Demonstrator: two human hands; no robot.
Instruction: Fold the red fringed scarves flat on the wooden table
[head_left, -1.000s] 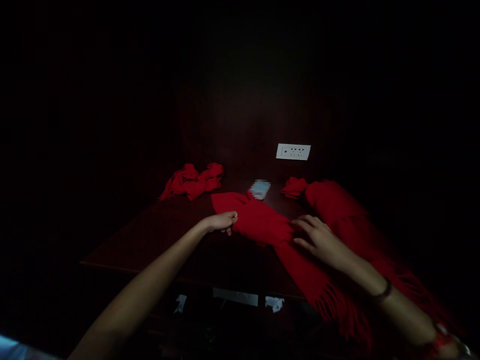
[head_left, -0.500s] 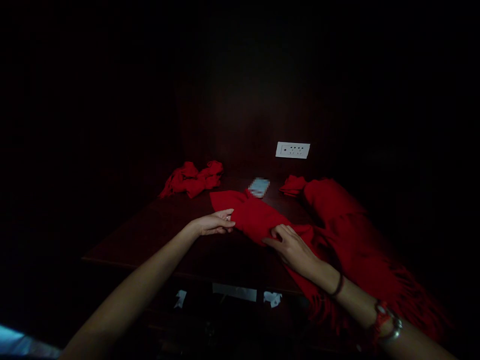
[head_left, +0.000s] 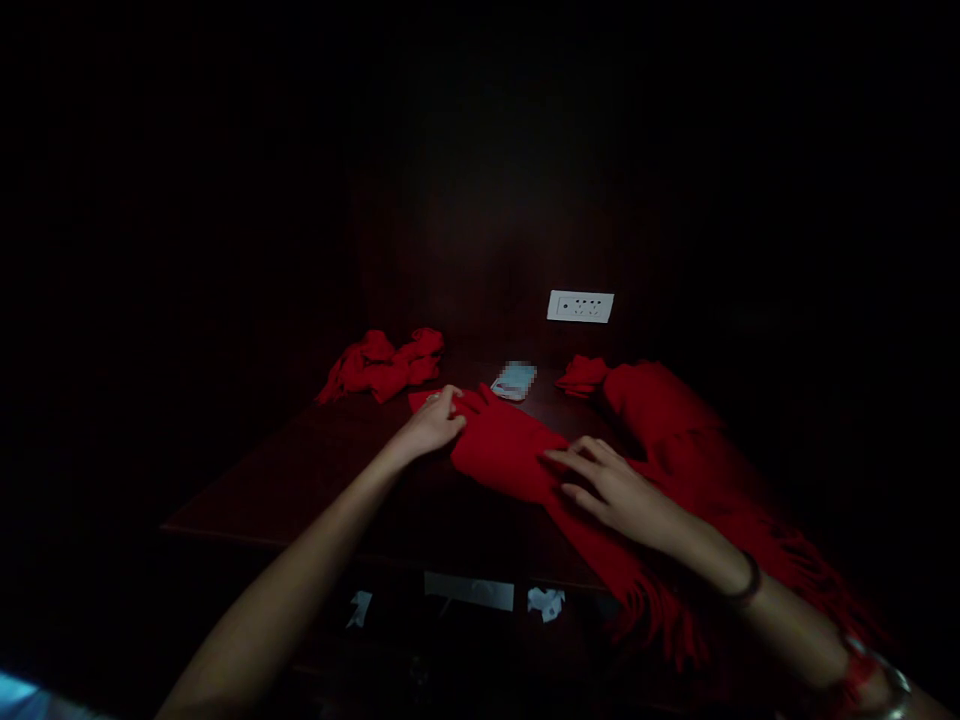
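A red fringed scarf (head_left: 510,455) lies folded across the dark table, its fringe hanging over the front edge. The fingers of my left hand (head_left: 431,425) are curled in a pinch on the scarf near its left end, where the cloth is creased. Their tips are partly hidden. My right hand (head_left: 619,490) rests over the scarf's right part, palm down, with its fingers stretched and spread, holding nothing. A bracelet and a dark band circle my right wrist and forearm.
Another red fringed scarf (head_left: 660,400) lies along the table's right side. A crumpled red cloth (head_left: 386,365) sits at the back left. Behind the folded scarf is a pale blurred rectangular item (head_left: 515,380). A white socket panel (head_left: 580,306) is on the back wall. The surroundings are very dark.
My left hand has moved up onto the scarf's left end and curled its fingers. My right hand has shifted right, and its fingers have straightened and spread.
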